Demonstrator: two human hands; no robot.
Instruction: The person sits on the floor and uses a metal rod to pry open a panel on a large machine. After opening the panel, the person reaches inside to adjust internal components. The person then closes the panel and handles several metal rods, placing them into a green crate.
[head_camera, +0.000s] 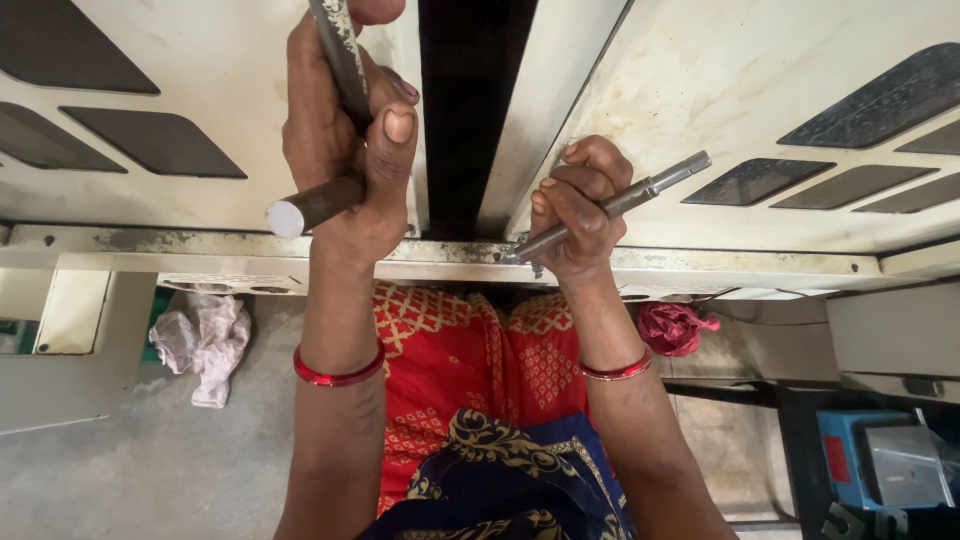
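Left hand (345, 140): it is closing all its fingers around two grey steel rods at the same time, in front of the left cream door.
Thick rod (312, 206): a short round bar is lying across the left palm; its flat pale end is pointing to the left, just under the thumb.
Thin rod (341, 55): a longer grey bar is standing almost upright between the left fingers and is leaving the picture at the top.
Right hand (582, 205): it is making a fist and gripping a slim metal tool near the lower edge of the right door.
Metal tool (610, 207): it is lying tilted; its shiny stepped end is pointing up and to the right, and its tip is touching the dirty ledge (760, 262) under the doors.
Machine doors (700, 90): two cream panels with dark slanted windows are standing left and right of a black gap (463, 110).
Wrists: a red bangle (340, 374) is sitting on the left wrist, and another one on the right.
Clothing (480, 370): red cloth with a gold pattern is hanging between the arms, with dark blue cloth lower.
Floor: a pale crumpled rag (205, 342) is lying at the left, and a red rag (672, 328) at the right.
Blue box (860, 455): a blue rectangular box with a red patch is standing at the bottom right, a grey plate leaning on it.
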